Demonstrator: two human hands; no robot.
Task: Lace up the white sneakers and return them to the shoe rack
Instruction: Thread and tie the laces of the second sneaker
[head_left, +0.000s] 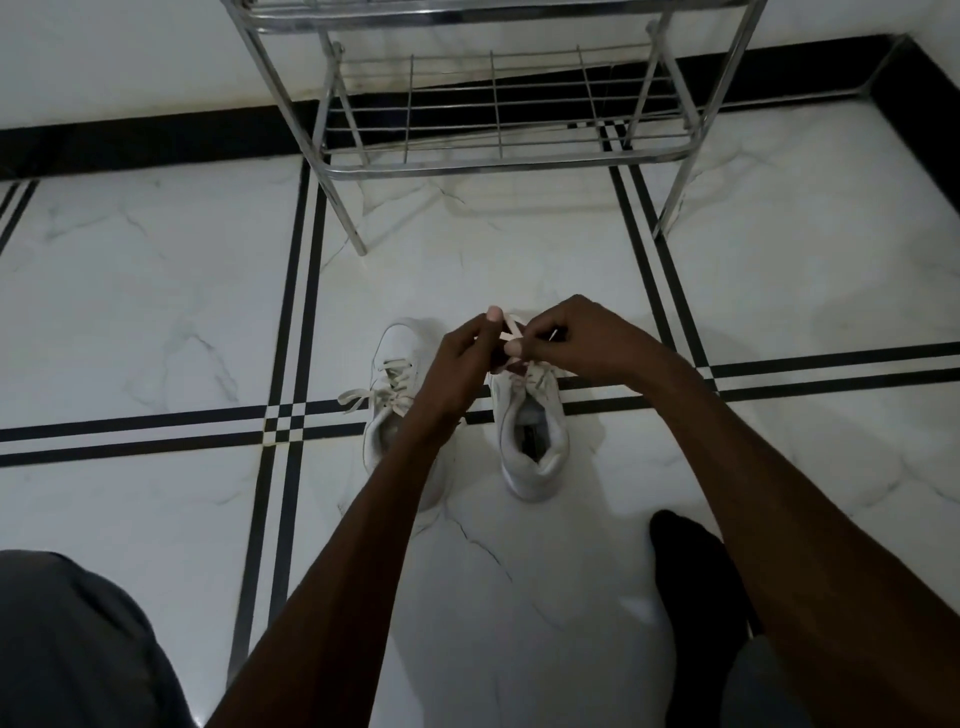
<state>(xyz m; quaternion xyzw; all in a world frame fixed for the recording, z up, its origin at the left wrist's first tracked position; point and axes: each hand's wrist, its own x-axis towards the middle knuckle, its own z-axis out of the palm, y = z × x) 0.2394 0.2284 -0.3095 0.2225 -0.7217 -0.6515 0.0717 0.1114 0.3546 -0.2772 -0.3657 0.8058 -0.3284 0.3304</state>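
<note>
**Two hands pinching a lace above the right-side sneaker**

We see two white sneakers side by side on the marble floor (156, 291), toes pointing toward the metal shoe rack (493, 161), which stands well apart from them. The left sneaker (397, 364) is plain white with a rounded toe; its flat off-white lace is threaded and one loose end trails out to the left onto the tile. Our left forearm crosses over its heel. The right sneaker (532, 441) shows an open collar with a pale lining and a dark patch inside; its front half is hidden under our hands. Our left hand (465, 348) is closed, thumb up, gripping the white lace (511, 330). Our right hand (582, 340) pinches the same lace between thumb and fingertips, just beside the left. A dark sock (691, 566) rests on the floor near the right sneaker's heel.
</note>
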